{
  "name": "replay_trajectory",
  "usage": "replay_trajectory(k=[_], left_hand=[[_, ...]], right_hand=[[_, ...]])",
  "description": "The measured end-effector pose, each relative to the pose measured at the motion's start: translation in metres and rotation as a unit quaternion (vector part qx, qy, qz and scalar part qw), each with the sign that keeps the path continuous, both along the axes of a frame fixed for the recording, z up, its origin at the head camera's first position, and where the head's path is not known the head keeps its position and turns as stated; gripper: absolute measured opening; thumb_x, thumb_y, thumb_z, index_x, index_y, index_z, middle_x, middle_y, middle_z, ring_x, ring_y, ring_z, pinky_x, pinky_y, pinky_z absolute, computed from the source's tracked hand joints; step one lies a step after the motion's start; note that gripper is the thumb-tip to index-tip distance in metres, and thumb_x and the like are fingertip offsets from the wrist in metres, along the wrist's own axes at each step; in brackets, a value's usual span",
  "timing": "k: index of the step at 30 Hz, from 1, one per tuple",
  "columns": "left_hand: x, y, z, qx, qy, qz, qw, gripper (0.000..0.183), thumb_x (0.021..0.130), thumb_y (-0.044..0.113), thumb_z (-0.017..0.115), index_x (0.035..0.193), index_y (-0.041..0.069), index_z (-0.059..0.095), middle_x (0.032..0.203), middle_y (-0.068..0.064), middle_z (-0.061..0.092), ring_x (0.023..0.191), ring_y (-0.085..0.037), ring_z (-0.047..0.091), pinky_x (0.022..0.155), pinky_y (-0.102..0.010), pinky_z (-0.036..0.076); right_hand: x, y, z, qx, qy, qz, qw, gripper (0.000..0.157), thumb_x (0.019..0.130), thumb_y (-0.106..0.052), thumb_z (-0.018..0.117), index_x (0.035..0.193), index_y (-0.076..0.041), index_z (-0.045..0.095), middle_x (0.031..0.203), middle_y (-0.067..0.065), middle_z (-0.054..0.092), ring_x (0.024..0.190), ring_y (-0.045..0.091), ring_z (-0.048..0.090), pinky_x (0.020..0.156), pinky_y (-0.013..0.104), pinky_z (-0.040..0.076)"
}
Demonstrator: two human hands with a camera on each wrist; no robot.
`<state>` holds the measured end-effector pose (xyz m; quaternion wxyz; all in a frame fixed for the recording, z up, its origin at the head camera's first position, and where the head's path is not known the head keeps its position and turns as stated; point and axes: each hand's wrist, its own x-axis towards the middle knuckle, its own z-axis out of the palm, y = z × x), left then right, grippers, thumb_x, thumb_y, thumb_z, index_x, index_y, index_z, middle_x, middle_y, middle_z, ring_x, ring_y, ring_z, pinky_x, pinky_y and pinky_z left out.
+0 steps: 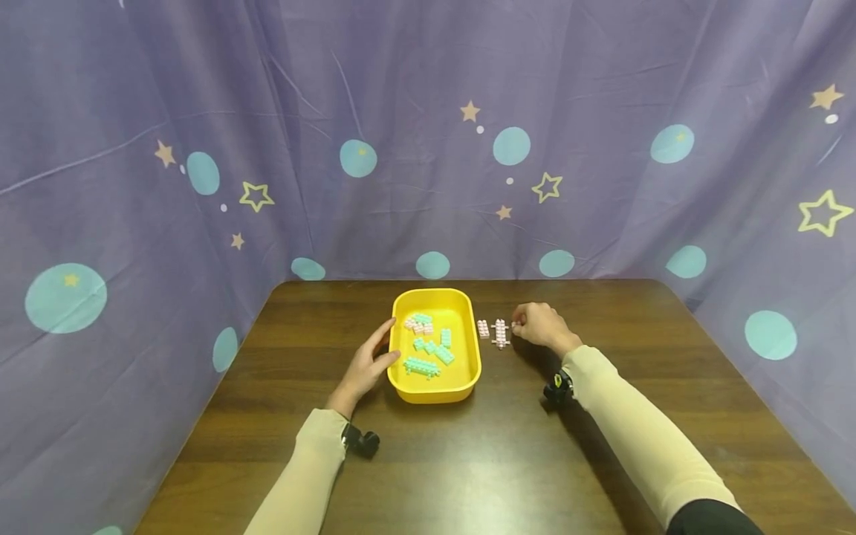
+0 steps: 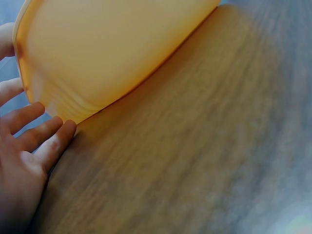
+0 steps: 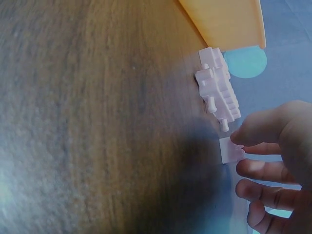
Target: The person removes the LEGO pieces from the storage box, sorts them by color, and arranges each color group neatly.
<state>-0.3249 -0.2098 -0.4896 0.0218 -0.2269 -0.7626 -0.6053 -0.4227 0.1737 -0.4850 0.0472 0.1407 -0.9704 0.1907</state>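
A yellow plastic tub (image 1: 435, 397) stands on the wooden table, holding mint-green building bricks (image 1: 423, 367) and a few pink ones. My left hand (image 1: 364, 365) rests against its left side, thumb at the rim and fingers spread along the outer wall (image 2: 117, 48). To the right of the tub, my right hand (image 1: 542, 325) pinches a small pink building brick (image 3: 229, 150) between thumb and index finger, low at the table. Its other fingers are loosely bent. Just left of that hand lie a pink brick with side pegs (image 1: 500, 334) and a plain pink brick (image 1: 484, 328).
The dark wooden table (image 1: 428, 468) ends at a purple curtain (image 1: 428, 215) with stars and dots, which hangs behind it and along both sides. A black wrist camera (image 1: 361, 441) is strapped to the left wrist and another (image 1: 556, 390) to the right.
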Motion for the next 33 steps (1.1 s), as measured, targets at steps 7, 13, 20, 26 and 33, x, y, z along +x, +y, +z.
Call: replay_trajectory(k=[7, 13, 20, 26, 33], left_hand=[[0.001, 0.002, -0.001, 0.001, 0.003, 0.000, 1.0000, 0.065, 0.094, 0.003, 0.059, 0.150, -0.005, 0.027, 0.147, -0.036, 0.034, 0.130, -0.054, 0.040, 0.090, -0.021, 0.047], [0.000, 0.003, -0.004, 0.012, -0.003, -0.005, 0.9999, 0.065, 0.094, 0.003, 0.058, 0.151, -0.004, 0.027, 0.146, -0.037, 0.035, 0.130, -0.054, 0.040, 0.089, -0.020, 0.048], [-0.003, 0.002, -0.003, 0.018, -0.003, -0.006, 0.9998, 0.066, 0.094, 0.001, 0.058, 0.151, -0.004, 0.026, 0.145, -0.038, 0.035, 0.130, -0.055, 0.039, 0.086, -0.017, 0.049], [-0.005, 0.001, -0.003, 0.006, 0.008, -0.003, 1.0000, 0.066, 0.094, 0.002, 0.058, 0.151, -0.004, 0.027, 0.148, -0.035, 0.034, 0.131, -0.052, 0.040, 0.090, -0.019, 0.048], [-0.005, 0.003, -0.004, 0.008, 0.004, -0.005, 0.9999, 0.066, 0.093, 0.000, 0.058, 0.151, -0.006, 0.026, 0.147, -0.036, 0.034, 0.131, -0.053, 0.039, 0.090, -0.019, 0.048]], right_hand=[[0.003, 0.003, 0.003, -0.006, 0.000, 0.003, 1.000, 0.020, 0.079, -0.026, 0.071, 0.096, -0.016, 0.073, 0.086, 0.000, 0.068, 0.078, 0.023, 0.063, 0.064, 0.042, 0.050], [0.005, -0.002, 0.018, -0.025, 0.024, 0.011, 0.999, 0.022, 0.079, -0.025, 0.070, 0.099, -0.015, 0.071, 0.090, 0.002, 0.070, 0.083, 0.024, 0.065, 0.069, 0.044, 0.052], [0.003, -0.023, 0.040, -0.061, 0.055, 0.045, 0.996, 0.030, 0.081, -0.025, 0.068, 0.107, -0.010, 0.071, 0.100, 0.006, 0.071, 0.093, 0.025, 0.066, 0.082, 0.043, 0.052], [0.001, -0.042, 0.052, -0.089, 0.063, 0.077, 0.991, 0.029, 0.083, -0.024, 0.069, 0.107, -0.009, 0.070, 0.102, 0.007, 0.071, 0.095, 0.025, 0.066, 0.085, 0.042, 0.052], [0.000, -0.068, 0.056, -0.103, 0.059, 0.112, 0.987, 0.030, 0.084, -0.021, 0.070, 0.110, -0.005, 0.070, 0.100, 0.010, 0.071, 0.092, 0.024, 0.066, 0.081, 0.040, 0.054]])
